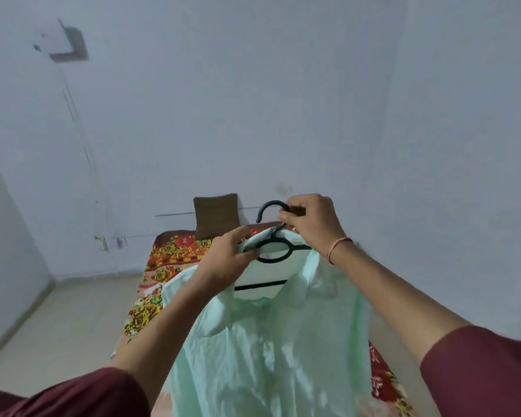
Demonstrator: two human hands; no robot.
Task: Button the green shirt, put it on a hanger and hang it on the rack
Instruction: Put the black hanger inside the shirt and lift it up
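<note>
Listener: Where are the hands?

Describer: Both are raised in front of the person, close together. The right hand (310, 224) has its fingers curled round the neck of a black hanger (272, 261), just under the hook, and holds it up. The left hand (223, 260) sits just beside it and slightly lower, and pinches the shirt's collar edge against the hanger's round loop.

Listener: And the shirt?

Describer: The green shirt (268, 341) is on the hanger. It drapes from between the two hands down between the forearms to the bottom of the view. Its front faces the person, with a button line down the middle — I cannot tell whether every button is fastened.

Listener: What else is near?

Describer: Below and beyond the hands lies a bed (169, 257) with a red and orange floral sheet. A brown pillow (215, 215) leans on the pale wall (253, 100) just beyond the left hand. Maroon sleeves (478, 371) cover the upper arms — a thin band (337, 246) circles the right wrist.
</note>
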